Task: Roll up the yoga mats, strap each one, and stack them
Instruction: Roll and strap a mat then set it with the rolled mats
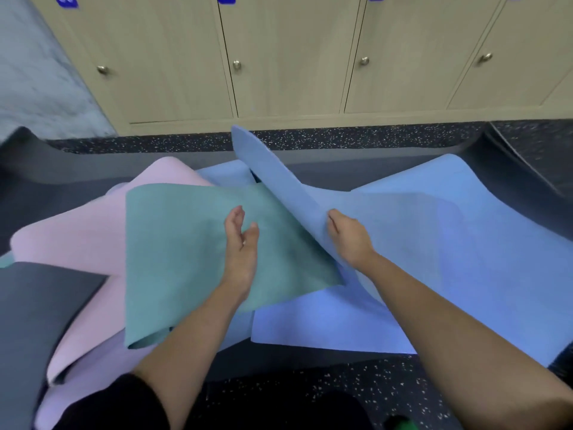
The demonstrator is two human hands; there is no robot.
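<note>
The right hand (348, 240) grips a lifted fold of the blue mat (434, 243), fingers curled round it. The left hand (240, 243) hovers over the teal mat (179, 243), fingers loosely open.

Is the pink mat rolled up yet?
No, the pink mat lies loose and unrolled, partly under the green mat.

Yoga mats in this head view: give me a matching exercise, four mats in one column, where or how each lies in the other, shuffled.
1 teal mat
2 blue mat
3 pink mat
4 grey mat

A lower left of the view
B edge lifted in the right hand's grip
C under the open left hand
D left of teal, partly beneath it

Pairs: 1-C, 2-B, 3-D, 4-A
</note>
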